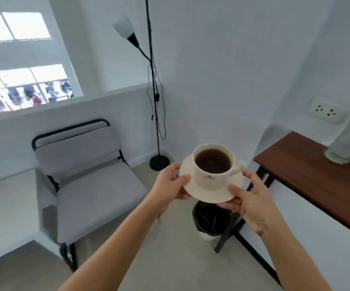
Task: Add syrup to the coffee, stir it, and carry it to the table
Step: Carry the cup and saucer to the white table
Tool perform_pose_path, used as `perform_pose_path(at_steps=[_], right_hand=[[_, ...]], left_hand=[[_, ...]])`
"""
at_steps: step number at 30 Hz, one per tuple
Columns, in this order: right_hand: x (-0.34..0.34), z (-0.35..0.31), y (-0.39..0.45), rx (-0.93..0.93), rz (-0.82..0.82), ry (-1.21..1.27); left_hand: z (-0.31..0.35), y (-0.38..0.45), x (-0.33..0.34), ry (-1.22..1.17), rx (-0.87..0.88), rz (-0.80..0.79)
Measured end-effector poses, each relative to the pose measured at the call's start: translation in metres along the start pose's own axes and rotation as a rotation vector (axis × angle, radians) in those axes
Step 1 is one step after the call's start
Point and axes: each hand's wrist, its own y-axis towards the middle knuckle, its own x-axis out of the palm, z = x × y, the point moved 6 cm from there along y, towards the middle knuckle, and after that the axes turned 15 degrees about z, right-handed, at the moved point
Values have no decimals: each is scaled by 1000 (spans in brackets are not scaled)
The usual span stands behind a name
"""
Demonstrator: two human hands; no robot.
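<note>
The cup point(213, 165), nearly full of coffee, is kept level on a saucer point(209, 192) at frame centre, in mid-air. The saucer's rim is clamped on either side by the left hand point(171, 186) and right hand point(251, 203), presumably against spilling. The worktop point(308, 175) lies at right, not yet reached.

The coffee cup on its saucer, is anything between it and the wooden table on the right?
Nothing visible blocks it. Both hands, left hand and right hand, hold the saucer with the coffee cup in open air; the wooden table has bare surface near its closest corner.
</note>
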Motion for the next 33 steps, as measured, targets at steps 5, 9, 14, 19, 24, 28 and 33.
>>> perform_pose_path(at_steps=[5,9,14,19,24,28,33], right_hand=[[106,36,-50,29,-180,-59],[198,72,-106,55,-300,-97],[310,122,-174,103,-444,-129],[412,167,-228,141,-575,-189],[512,205,-262,174,-708,-273],[601,235,-274,199,-799,-308],[711,259,-279,207,-883,-340]], left_hand=[[-22,-30,-131,-33,-24,190],[-42,-61,-242,-86,-26,295],[-71,-96,-379,-89,-31,411],[-102,-124,-496,-109,-85,558],[-128,-135,-593,-166,-135,687],[-147,-120,-670,-182,-156,787],[-158,-89,-762,-194,-182,893]])
